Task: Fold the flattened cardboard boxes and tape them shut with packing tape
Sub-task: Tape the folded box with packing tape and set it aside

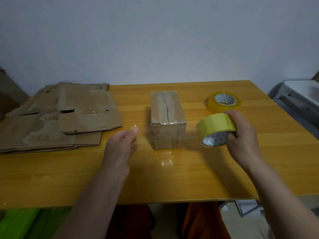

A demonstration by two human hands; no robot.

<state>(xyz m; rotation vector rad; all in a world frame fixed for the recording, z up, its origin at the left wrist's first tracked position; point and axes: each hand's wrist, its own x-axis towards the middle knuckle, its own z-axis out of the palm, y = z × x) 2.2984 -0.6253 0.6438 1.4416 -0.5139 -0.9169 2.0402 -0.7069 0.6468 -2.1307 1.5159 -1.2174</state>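
A small folded cardboard box stands in the middle of the wooden table, its top seam covered with clear tape. My right hand grips a yellow-green roll of packing tape, held just above the table to the right of the box. A clear strip of tape runs from that roll across the front of the box to my left hand, which pinches its free end left of the box. A pile of flattened cardboard boxes lies at the table's left.
A second, amber roll of tape lies flat behind my right hand. A grey metal frame stands off the table's right edge. Something green sits below the table's front left. A plain wall rises behind the table.
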